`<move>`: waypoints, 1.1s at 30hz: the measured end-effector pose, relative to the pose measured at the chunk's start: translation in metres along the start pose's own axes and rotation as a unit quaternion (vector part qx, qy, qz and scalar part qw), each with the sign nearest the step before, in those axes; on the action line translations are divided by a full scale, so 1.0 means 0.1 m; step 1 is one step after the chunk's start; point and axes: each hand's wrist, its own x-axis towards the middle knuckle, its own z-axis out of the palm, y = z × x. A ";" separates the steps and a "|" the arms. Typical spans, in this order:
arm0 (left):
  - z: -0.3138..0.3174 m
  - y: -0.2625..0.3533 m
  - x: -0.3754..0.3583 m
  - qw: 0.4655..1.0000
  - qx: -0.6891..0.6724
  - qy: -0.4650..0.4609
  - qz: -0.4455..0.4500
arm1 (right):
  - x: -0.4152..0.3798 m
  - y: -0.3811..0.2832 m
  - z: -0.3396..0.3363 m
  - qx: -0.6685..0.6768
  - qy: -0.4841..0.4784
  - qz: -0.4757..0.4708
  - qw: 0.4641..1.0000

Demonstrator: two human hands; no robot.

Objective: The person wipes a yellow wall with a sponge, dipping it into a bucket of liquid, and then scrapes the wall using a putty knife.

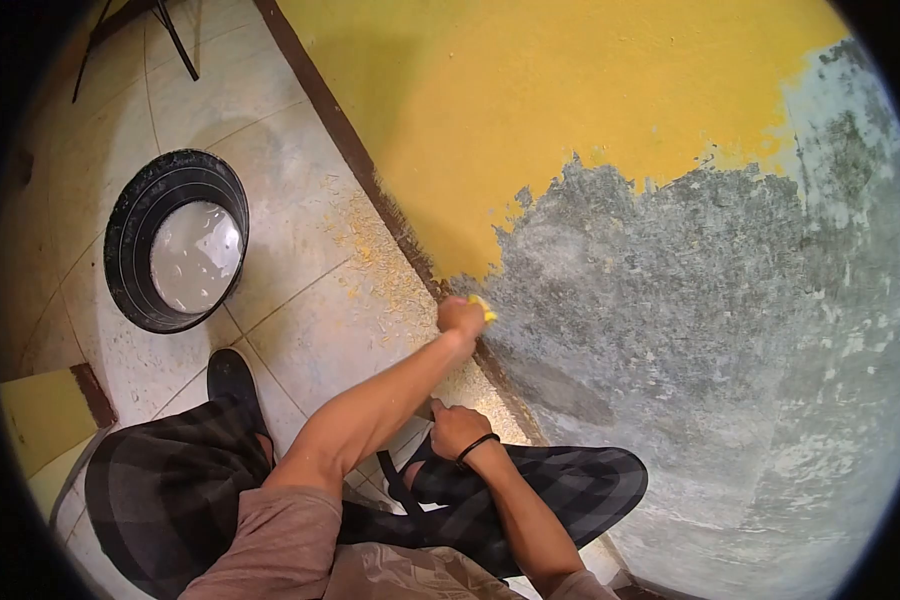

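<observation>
Closest to my camera is the brownish shirt [410, 572] of the person wearing it, with the dark checked trousers [170, 480] spread out to both sides at bent knees. From my end, I see the left arm stretched forward to the foot of the wall [610, 100]. The left hand [460, 316] has its grip closed around a small yellow object [484, 308], only part of which shows beyond the fingers; I can't make out its full shape. That object sits right beside the lower edge of the wall, above the brown skirting strip [345, 140].

The right hand [458, 432], a black band [478, 449] at its wrist, is nearer the body, below the left forearm. Its fingers look curled, but I cannot tell whether that grip is closed on anything.

In front of me the wall is yellow higher up, with a ragged border where a bare grey patch [650, 260] begins. Pale and yellow flakes [375, 260] lie along the strip on the tiled floor [300, 240]. Well off to my left stands a black bucket [128, 250] holding whitish liquid [195, 255], and a dark shoe [233, 385] rests near it.
</observation>
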 end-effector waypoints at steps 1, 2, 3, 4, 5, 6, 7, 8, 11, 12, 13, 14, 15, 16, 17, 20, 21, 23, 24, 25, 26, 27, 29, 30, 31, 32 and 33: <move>0.07 0.05 -0.11 1.000 -0.013 -0.024 -0.008 | 0.01 0.02 0.03 0.006 0.000 0.001 1.000; 0.10 0.21 -0.39 0.998 -0.039 -0.055 -0.018 | 0.06 0.07 0.08 0.007 0.002 0.000 1.000; 0.14 0.31 -0.56 0.998 -0.034 -0.056 -0.020 | 0.12 0.12 0.19 0.001 -0.009 -0.016 1.000; 0.19 0.35 -0.70 0.998 -0.028 -0.059 -0.023 | 0.13 0.14 0.28 -0.004 -0.021 -0.031 0.999; 0.22 0.39 -0.80 0.997 -0.025 -0.062 -0.026 | 0.11 0.12 0.32 -0.001 -0.023 -0.029 0.999; 0.24 0.40 -0.91 0.997 -0.028 -0.063 -0.027 | 0.11 0.12 0.32 0.014 0.023 -0.057 0.998; 0.26 0.42 -1.02 0.994 -0.036 -0.100 -0.011 | 0.11 0.13 0.27 0.024 0.069 -0.086 0.994; 0.30 0.48 -1.09 0.990 -0.044 -0.137 0.005 | 0.13 0.13 0.20 0.028 0.023 -0.066 0.997; 0.36 0.85 -1.43 0.972 -0.140 -0.091 0.166 | 0.22 0.21 0.46 0.078 0.042 -0.069 0.994; 0.37 0.77 -1.37 0.969 -0.110 -0.071 0.211 | 0.25 0.27 0.60 0.102 0.053 -0.073 0.991; 0.38 0.62 -1.28 0.969 -0.111 -0.074 0.209 | 0.29 0.34 0.70 0.122 0.067 -0.077 0.987; 0.38 0.40 -1.15 0.960 -0.079 -0.021 0.269 | 0.33 0.41 0.75 0.140 0.082 -0.083 0.983; 0.38 0.20 -0.98 0.943 -0.045 0.033 0.327 | 0.35 0.45 0.76 0.159 0.098 -0.090 0.978; 0.33 0.02 -0.74 0.959 -0.011 0.048 0.280 | 0.30 0.35 0.59 0.160 0.098 -0.086 0.978; 0.26 -0.12 -0.49 0.970 0.022 0.065 0.233 | 0.23 0.15 0.22 0.066 -0.003 -0.047 0.997; 0.13 -0.15 -0.01 0.998 -0.004 0.054 0.011 | 0.14 -0.04 -0.02 -0.031 -0.087 0.011 0.996; 0.12 -0.06 0.09 0.998 -0.012 0.008 -0.065 | 0.13 -0.06 -0.01 -0.029 -0.063 0.032 0.997; 0.11 -0.03 0.07 0.990 -0.014 -0.039 -0.137 | 0.14 -0.05 0.04 -0.014 -0.094 0.045 0.994; 0.15 0.01 -0.10 0.986 -0.058 -0.041 -0.152 | 0.18 -0.02 0.07 -0.004 -0.124 0.056 0.991; 0.23 0.03 -0.23 0.980 -0.106 -0.042 -0.166 | 0.23 0.06 0.15 -0.007 -0.121 0.054 0.991; 0.37 -0.08 -0.29 0.976 -0.112 -0.097 -0.161 | 0.27 0.14 0.30 -0.021 -0.083 0.013 0.996; 0.48 -0.21 -0.33 0.969 -0.114 -0.150 -0.160 | 0.27 0.17 0.40 -0.032 -0.048 -0.028 0.998; 0.52 -0.20 -0.41 0.973 -0.095 -0.148 -0.148 | 0.20 0.13 0.38 0.039 0.044 -0.054 0.997; 0.51 -0.15 -0.45 0.977 -0.078 -0.150 -0.129 | 0.21 0.13 0.36 0.060 0.044 -0.059 0.995; 0.42 -0.01 -0.54 0.977 -0.078 -0.148 -0.128 | 0.24 0.12 0.32 0.081 0.048 -0.064 0.993; 0.31 0.13 -0.63 0.992 -0.015 -0.094 -0.079 | 0.26 0.11 0.27 0.082 0.051 -0.066 0.993; 0.21 0.20 -0.68 0.997 0.050 -0.040 -0.031 | 0.25 0.08 0.22 0.076 0.027 -0.046 0.996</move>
